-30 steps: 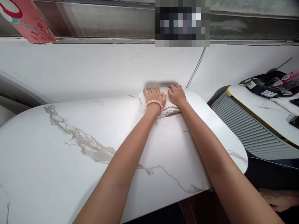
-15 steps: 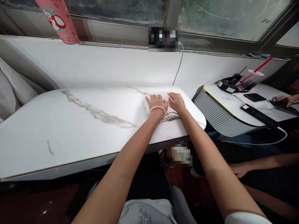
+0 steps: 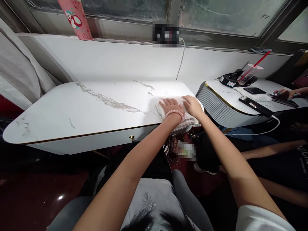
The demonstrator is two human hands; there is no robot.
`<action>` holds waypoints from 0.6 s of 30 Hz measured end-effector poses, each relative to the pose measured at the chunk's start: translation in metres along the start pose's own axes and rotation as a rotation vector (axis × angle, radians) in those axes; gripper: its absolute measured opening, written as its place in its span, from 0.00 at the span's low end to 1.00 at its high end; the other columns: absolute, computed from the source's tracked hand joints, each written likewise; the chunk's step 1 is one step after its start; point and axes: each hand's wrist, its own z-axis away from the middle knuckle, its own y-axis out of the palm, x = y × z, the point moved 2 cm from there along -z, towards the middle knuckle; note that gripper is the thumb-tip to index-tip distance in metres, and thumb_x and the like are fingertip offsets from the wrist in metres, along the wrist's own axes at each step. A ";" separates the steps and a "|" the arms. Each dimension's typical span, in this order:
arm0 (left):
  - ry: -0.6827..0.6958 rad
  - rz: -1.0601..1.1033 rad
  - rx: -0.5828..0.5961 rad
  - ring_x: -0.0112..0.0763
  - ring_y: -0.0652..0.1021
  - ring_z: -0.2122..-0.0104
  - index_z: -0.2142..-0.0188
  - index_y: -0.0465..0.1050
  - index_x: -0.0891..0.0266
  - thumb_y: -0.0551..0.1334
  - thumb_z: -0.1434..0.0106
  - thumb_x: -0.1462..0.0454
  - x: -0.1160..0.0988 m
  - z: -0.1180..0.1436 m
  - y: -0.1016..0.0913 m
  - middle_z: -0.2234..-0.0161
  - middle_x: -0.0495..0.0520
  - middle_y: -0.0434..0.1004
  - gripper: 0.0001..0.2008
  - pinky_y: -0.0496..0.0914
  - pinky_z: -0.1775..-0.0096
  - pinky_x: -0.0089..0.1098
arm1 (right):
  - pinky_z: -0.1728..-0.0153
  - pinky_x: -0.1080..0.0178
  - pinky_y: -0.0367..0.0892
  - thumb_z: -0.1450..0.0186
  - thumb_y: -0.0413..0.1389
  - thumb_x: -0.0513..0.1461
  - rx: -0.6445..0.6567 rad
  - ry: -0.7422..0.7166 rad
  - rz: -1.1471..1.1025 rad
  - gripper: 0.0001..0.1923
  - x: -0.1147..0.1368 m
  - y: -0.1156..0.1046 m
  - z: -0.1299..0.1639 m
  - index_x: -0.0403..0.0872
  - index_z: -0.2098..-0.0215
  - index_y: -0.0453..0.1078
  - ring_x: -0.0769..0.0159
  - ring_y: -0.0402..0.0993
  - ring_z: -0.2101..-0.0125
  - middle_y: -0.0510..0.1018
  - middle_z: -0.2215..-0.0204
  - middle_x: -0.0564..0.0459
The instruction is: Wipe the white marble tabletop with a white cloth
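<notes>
Both my hands lay flat on a white cloth (image 3: 179, 123) at the near right corner of the marble table (image 3: 96, 106). My left hand (image 3: 171, 107) pressed palm down, fingers spread a little and straight, wrist ringed by a pink bead bracelet (image 3: 175, 113). My right hand (image 3: 192, 106) sat just beside it, touching or nearly touching at the thumbs, also open and flat, fingers pointing toward the wall. Neither hand gripped the cloth; both only bore down on it. The cloth was folded, and its scalloped edge hung slightly over the table's front rim under my wrists.

The tabletop was white with grey veins and a thin gold edge. A cable (image 3: 180, 61) ran down the white wall behind it. A pink card (image 3: 75, 19) hung at the window above.

To the right stood a second table (image 3: 223, 96), ribbed on its side, well apart from my hands. On it were a cup (image 3: 249, 73) with a red straw, a phone (image 3: 254, 90) and a dark flat device (image 3: 255, 106) with a white cord. Another person's hand (image 3: 285, 93) rested at its far end.
</notes>
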 end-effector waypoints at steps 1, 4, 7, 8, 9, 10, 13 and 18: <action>-0.004 0.001 0.006 0.56 0.52 0.32 0.31 0.49 0.72 0.40 0.29 0.56 -0.004 -0.002 0.001 0.31 0.67 0.51 0.32 0.41 0.35 0.58 | 0.41 0.48 0.60 0.33 0.43 0.39 -0.004 -0.013 -0.007 0.23 -0.005 0.000 -0.002 0.44 0.46 0.72 0.51 0.67 0.45 0.75 0.45 0.45; 0.008 0.023 0.005 0.57 0.52 0.32 0.32 0.50 0.73 0.41 0.30 0.57 -0.013 -0.014 0.003 0.32 0.68 0.52 0.32 0.41 0.35 0.59 | 0.42 0.47 0.59 0.34 0.43 0.39 -0.024 -0.016 -0.027 0.22 -0.020 0.001 -0.013 0.46 0.49 0.73 0.52 0.68 0.46 0.77 0.48 0.46; 0.041 0.042 0.000 0.57 0.52 0.32 0.32 0.51 0.73 0.42 0.30 0.57 -0.018 -0.035 0.006 0.32 0.68 0.53 0.32 0.41 0.35 0.60 | 0.42 0.46 0.59 0.36 0.45 0.39 -0.047 0.015 -0.048 0.21 -0.034 0.005 -0.029 0.47 0.51 0.74 0.51 0.68 0.47 0.78 0.49 0.46; 0.051 0.044 -0.001 0.57 0.52 0.32 0.32 0.51 0.73 0.42 0.30 0.57 -0.019 -0.043 0.007 0.32 0.68 0.53 0.32 0.41 0.35 0.60 | 0.42 0.46 0.59 0.36 0.45 0.39 -0.055 0.029 -0.053 0.20 -0.038 0.007 -0.035 0.47 0.52 0.74 0.51 0.69 0.47 0.78 0.50 0.47; 0.059 0.046 -0.001 0.57 0.52 0.32 0.32 0.51 0.72 0.42 0.30 0.57 -0.019 -0.052 0.008 0.32 0.68 0.54 0.31 0.41 0.35 0.60 | 0.43 0.46 0.60 0.36 0.45 0.39 -0.063 0.042 -0.055 0.20 -0.042 0.010 -0.042 0.48 0.52 0.75 0.51 0.69 0.47 0.78 0.50 0.47; 0.065 0.047 -0.001 0.57 0.52 0.32 0.32 0.52 0.72 0.42 0.30 0.57 -0.019 -0.062 0.008 0.32 0.68 0.54 0.31 0.41 0.35 0.60 | 0.43 0.46 0.60 0.36 0.46 0.39 -0.069 0.055 -0.054 0.20 -0.046 0.012 -0.049 0.48 0.52 0.75 0.51 0.69 0.47 0.78 0.50 0.47; 0.079 0.056 0.002 0.56 0.52 0.32 0.32 0.52 0.72 0.42 0.30 0.57 -0.018 -0.093 0.010 0.32 0.67 0.54 0.31 0.41 0.35 0.59 | 0.43 0.47 0.60 0.36 0.46 0.39 -0.070 0.079 -0.049 0.20 -0.055 0.022 -0.075 0.48 0.52 0.74 0.50 0.68 0.48 0.78 0.50 0.47; 0.076 0.066 -0.002 0.54 0.52 0.32 0.32 0.52 0.70 0.41 0.29 0.57 -0.014 -0.152 0.013 0.32 0.65 0.54 0.31 0.41 0.34 0.58 | 0.43 0.48 0.59 0.36 0.46 0.38 -0.052 0.077 -0.024 0.20 -0.072 0.043 -0.128 0.47 0.51 0.73 0.51 0.68 0.48 0.77 0.50 0.46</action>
